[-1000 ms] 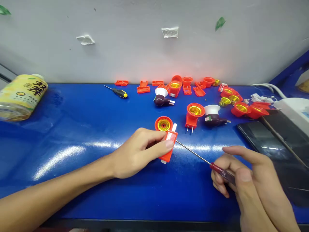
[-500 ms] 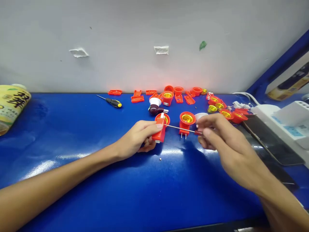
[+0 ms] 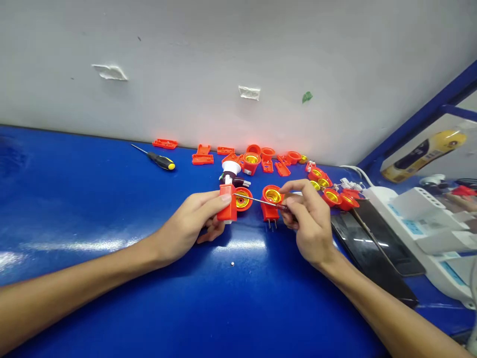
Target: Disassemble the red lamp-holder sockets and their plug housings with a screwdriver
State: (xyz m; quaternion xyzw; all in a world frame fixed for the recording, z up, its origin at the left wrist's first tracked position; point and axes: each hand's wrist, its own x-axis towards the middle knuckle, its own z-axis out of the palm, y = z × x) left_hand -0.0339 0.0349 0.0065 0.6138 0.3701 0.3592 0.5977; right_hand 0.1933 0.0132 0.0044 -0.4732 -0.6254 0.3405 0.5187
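Observation:
My left hand (image 3: 203,214) is closed on a red plastic lamp socket body (image 3: 227,204) with white parts at its top and bottom. My right hand (image 3: 307,214) grips a thin screwdriver (image 3: 259,200) by its dark red handle. The shaft points left and its tip reaches the right side of the red body; exact contact is too small to tell. Just behind is a red cup with a gold threaded shell (image 3: 244,199); whether it belongs to the held piece I cannot tell. A red lamp socket with two plug pins (image 3: 271,201) stands beside my right fingers.
A black-and-yellow screwdriver (image 3: 162,160) lies back left. Red shell pieces (image 3: 203,159) and gold-lined sockets (image 3: 331,197) line the back. A white-and-dark plug-in socket (image 3: 231,169) stands behind my left hand. A small metal bit (image 3: 232,264) lies in front. Right are a black phone-like slab (image 3: 387,238) and white power strip (image 3: 406,214).
The view has swung right, so the yellow bottle at left has gone out of frame. The red body is more upright, and the screwdriver still points at its side.

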